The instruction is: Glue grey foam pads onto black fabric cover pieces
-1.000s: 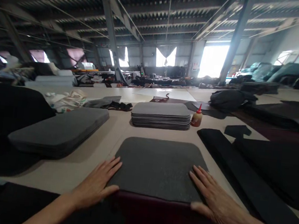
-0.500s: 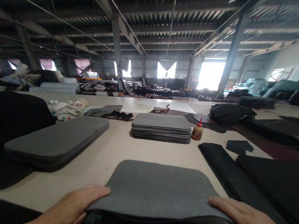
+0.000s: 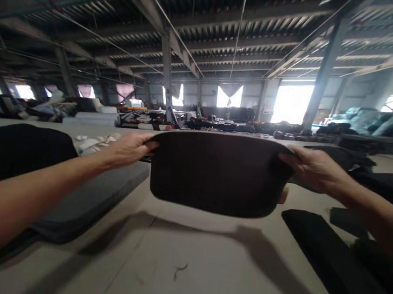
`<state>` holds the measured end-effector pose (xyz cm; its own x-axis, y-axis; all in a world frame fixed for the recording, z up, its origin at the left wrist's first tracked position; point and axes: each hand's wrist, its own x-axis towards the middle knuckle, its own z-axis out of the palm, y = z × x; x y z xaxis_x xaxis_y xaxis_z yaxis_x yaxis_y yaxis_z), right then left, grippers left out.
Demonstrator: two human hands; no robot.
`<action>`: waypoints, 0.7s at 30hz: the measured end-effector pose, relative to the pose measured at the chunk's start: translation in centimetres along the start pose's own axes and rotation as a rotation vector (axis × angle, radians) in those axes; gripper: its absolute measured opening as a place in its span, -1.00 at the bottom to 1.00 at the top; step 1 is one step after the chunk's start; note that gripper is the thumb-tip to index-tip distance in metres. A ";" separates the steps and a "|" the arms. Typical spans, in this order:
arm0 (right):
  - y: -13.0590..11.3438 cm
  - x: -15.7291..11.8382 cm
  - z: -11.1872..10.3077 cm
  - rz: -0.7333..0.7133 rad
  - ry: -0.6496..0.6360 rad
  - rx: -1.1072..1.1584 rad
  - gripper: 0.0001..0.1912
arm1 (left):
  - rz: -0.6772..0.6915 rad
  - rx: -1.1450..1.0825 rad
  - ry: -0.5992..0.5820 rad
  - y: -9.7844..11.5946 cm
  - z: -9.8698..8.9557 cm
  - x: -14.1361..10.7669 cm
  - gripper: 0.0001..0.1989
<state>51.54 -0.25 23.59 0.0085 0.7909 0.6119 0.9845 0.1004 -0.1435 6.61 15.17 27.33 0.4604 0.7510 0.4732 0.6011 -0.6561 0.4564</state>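
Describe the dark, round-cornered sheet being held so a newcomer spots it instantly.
Start with the wide pale tabletop across the lower picture. Above it, the left hand and right hand grip a thin, dark, round-cornered sheet near its upper corners. Unlike the thick grey stack at left and long black strip at right, it is held aloft.

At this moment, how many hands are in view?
2: the left hand grips the dark sheet near its upper left corner; the right hand grips near its upper right corner. I see no others.
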 end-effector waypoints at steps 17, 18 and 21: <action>8.1 0.2 17.5 -0.104 -0.276 -0.353 -0.47 | 0.059 0.258 -0.128 -13.2 20.5 8.9 -0.55; 8.3 -0.2 18.1 -0.066 -0.270 -0.352 -0.46 | 0.057 0.251 -0.139 -13.6 20.9 8.7 -0.53; 8.6 -0.5 18.5 -0.001 -0.254 -0.343 -0.43 | 0.059 0.223 -0.155 -14.2 21.1 8.5 -0.50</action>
<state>56.72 11.36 7.67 0.0066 0.9188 0.3946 0.9860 -0.0717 0.1505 15.79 32.40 8.98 0.5827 0.7259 0.3653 0.6914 -0.6791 0.2466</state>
